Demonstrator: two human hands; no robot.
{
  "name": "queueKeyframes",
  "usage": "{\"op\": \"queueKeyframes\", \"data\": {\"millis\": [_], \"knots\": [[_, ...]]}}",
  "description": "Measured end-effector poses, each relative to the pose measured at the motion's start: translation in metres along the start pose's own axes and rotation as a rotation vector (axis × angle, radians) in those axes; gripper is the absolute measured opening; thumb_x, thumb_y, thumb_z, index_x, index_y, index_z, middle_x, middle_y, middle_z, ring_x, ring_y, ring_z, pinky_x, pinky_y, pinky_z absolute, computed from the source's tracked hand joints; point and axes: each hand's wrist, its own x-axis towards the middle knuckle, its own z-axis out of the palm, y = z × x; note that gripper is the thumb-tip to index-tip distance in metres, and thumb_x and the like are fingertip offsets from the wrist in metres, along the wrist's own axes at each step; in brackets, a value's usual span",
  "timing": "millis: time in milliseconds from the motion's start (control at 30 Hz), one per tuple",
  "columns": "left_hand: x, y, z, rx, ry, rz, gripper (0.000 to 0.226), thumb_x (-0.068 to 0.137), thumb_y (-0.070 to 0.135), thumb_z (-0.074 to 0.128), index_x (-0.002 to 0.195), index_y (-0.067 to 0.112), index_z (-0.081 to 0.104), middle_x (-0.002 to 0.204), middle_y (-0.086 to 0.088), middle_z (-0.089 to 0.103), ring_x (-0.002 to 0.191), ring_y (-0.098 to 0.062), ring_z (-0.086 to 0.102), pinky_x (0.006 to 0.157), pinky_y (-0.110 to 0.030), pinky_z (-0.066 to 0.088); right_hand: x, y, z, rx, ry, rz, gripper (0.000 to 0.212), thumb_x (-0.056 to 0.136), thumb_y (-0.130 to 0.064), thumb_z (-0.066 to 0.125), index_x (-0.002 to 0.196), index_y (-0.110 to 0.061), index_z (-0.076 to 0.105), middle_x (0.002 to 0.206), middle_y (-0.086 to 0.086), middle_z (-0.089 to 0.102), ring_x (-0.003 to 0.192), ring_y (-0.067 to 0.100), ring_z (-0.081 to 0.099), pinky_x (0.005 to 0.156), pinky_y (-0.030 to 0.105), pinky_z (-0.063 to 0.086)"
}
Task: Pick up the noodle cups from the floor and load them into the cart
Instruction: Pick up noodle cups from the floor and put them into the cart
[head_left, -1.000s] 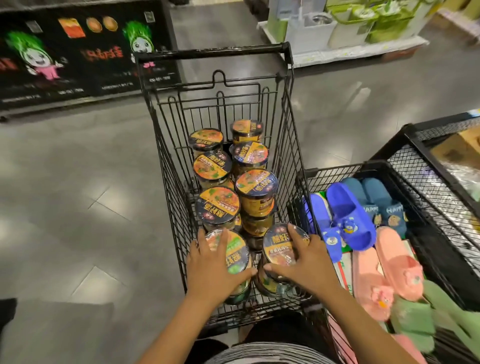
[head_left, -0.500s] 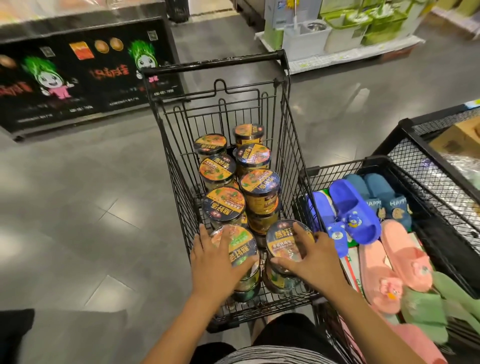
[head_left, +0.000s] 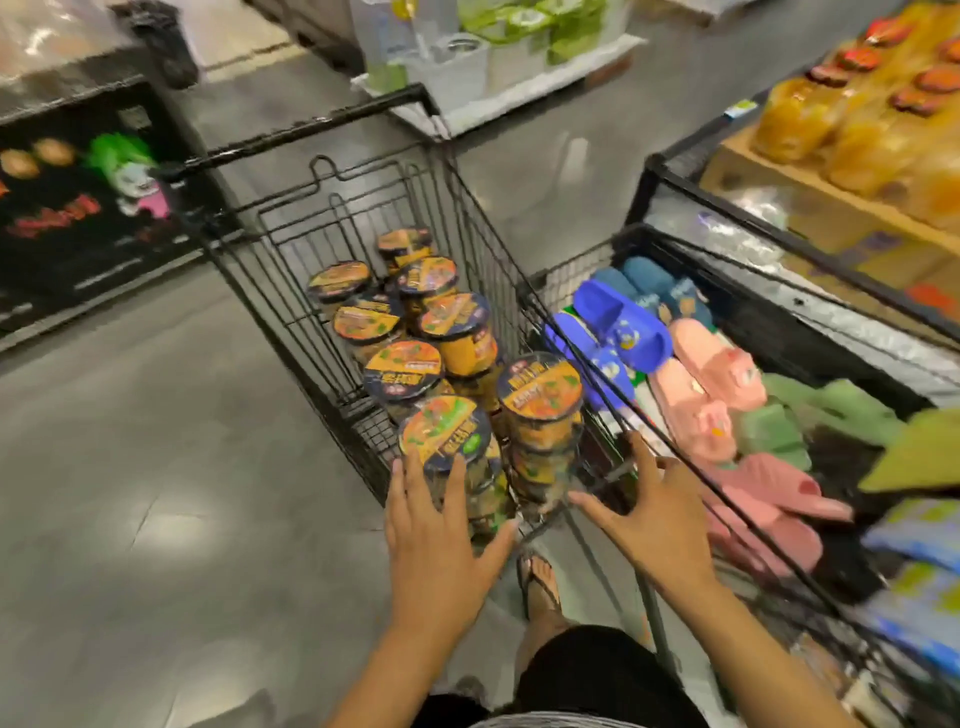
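Note:
A black wire cart (head_left: 270, 291) stands on the grey floor in front of me, holding several orange-lidded noodle cups stacked in rows. The nearest left cup (head_left: 444, 434) sits on top of a stack. My left hand (head_left: 436, 540) is spread just below it, fingertips brushing its side without gripping. The nearest right cup (head_left: 540, 389) stands free on its stack. My right hand (head_left: 644, 519) hovers open at the cart's near right corner, fingers apart, holding nothing. No cups show on the floor.
A black mesh bin (head_left: 644, 239) with blue slippers (head_left: 623, 322) and pink slippers (head_left: 711, 374) presses against the cart's right side. Packaged bread (head_left: 831, 119) lies on a shelf beyond. A black printed display (head_left: 78, 208) stands left. My sandalled foot (head_left: 540, 587) is under the cart's near end.
Both hands have slid back off the lids of the two nearest cups, the right hand moving right and clear. The view has swung to the right and blurred.

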Motion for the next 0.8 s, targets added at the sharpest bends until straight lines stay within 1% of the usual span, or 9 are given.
{"op": "queueKeyframes", "data": {"millis": [100,167,200,267,333,467,600,700,800], "knots": [[-0.033,-0.004,0.005,0.035,-0.124,0.162,0.090,0.080,0.083,0.021,0.153,0.029,0.022,0.162,-0.013,0.005,0.148,-0.033,0.004,0.115,-0.048,0.021,-0.077,0.020,0.009,-0.013,-0.034,0.165,0.120,0.061,-0.098,0.029,0.149,-0.018,0.033,0.112,0.018,0.052,0.106,0.037,0.048,0.088,0.044,0.046],[-0.057,-0.004,0.010,0.085,-0.196,0.258,0.091,0.080,0.083,0.022,0.153,0.028,0.021,0.161,-0.015,0.008,0.147,-0.036,0.008,0.114,-0.051,0.023,-0.134,0.034,0.017,-0.009,-0.072,0.294,0.123,0.059,-0.101,0.023,0.152,-0.019,0.027,0.113,0.015,0.052,0.108,0.033,0.049,0.088,0.041,0.046],[-0.068,-0.003,0.012,0.104,-0.246,0.299,0.090,0.081,0.082,0.025,0.154,0.030,0.015,0.162,-0.014,0.003,0.148,-0.035,0.005,0.115,-0.051,0.020,-0.162,0.042,0.021,-0.004,-0.078,0.351,0.123,0.059,-0.100,0.023,0.152,-0.020,0.025,0.113,0.013,0.052,0.107,0.032,0.049,0.087,0.039,0.045],[-0.092,0.001,0.019,0.158,-0.444,0.339,0.091,0.083,0.081,0.028,0.153,0.035,-0.006,0.161,-0.007,-0.015,0.148,-0.029,-0.012,0.119,-0.047,0.007,-0.215,0.056,0.025,0.004,-0.128,0.478,0.121,0.058,-0.099,0.026,0.153,-0.024,0.021,0.119,0.010,0.050,0.108,0.029,0.050,0.087,0.037,0.045],[-0.116,0.009,0.025,0.251,-0.558,0.398,0.095,0.082,0.082,0.026,0.151,0.034,-0.016,0.160,-0.006,-0.020,0.147,-0.028,-0.017,0.119,-0.044,0.003,-0.264,0.074,0.026,0.007,-0.149,0.598,0.119,0.057,-0.098,0.027,0.152,-0.027,0.020,0.126,0.011,0.047,0.110,0.030,0.052,0.091,0.038,0.046],[-0.166,0.039,0.045,0.396,-0.695,0.612,0.097,0.081,0.083,0.021,0.152,0.029,-0.017,0.161,-0.010,-0.017,0.147,-0.033,-0.015,0.119,-0.043,0.003,-0.352,0.115,0.016,0.038,-0.121,0.866,0.112,0.062,-0.095,0.039,0.151,-0.030,0.018,0.135,0.014,0.044,0.123,0.032,0.045,0.099,0.041,0.043],[-0.212,0.073,0.072,0.499,-0.757,0.833,0.106,0.063,0.089,-0.002,0.151,0.032,-0.017,0.160,-0.014,-0.016,0.146,-0.037,-0.015,0.120,-0.048,0.000,-0.427,0.152,0.010,0.038,-0.109,1.048,0.122,0.054,-0.099,0.021,0.152,-0.027,0.019,0.131,0.015,0.049,0.121,0.033,0.045,0.095,0.041,0.044],[-0.252,0.107,0.096,0.534,-0.813,0.924,0.102,0.069,0.088,0.005,0.152,0.033,-0.015,0.160,-0.015,-0.015,0.146,-0.038,-0.015,0.119,-0.050,-0.003,-0.476,0.180,0.004,0.062,-0.101,1.157,0.118,0.059,-0.097,0.025,0.153,-0.025,0.019,0.128,0.015,0.051,0.118,0.033,0.047,0.093,0.040,0.045],[-0.300,0.147,0.125,0.590,-0.827,0.994,0.118,0.049,0.090,-0.013,0.151,0.031,-0.018,0.160,-0.017,-0.012,0.146,-0.039,-0.014,0.120,-0.050,0.000,-0.525,0.218,-0.004,0.102,-0.092,1.226,0.118,0.059,-0.097,0.024,0.153,-0.025,0.016,0.130,0.015,0.050,0.118,0.032,0.046,0.093,0.040,0.046]]}}
